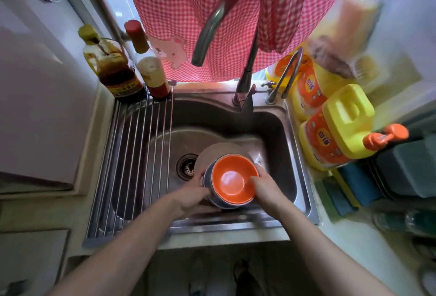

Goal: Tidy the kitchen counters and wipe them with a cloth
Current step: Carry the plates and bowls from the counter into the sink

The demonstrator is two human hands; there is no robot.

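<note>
Bowls sit between left hand and right hand, both gripping them.

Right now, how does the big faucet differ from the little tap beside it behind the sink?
The large faucet is thick; the small tap is a thin tube. The large faucet's spout sweeps in a wide arc to the left; the small tap bends in a tight, narrow hook. The large faucet rises far nearer the camera than the small tap. Both are bare metal and stand on the sink's back rim.
</note>
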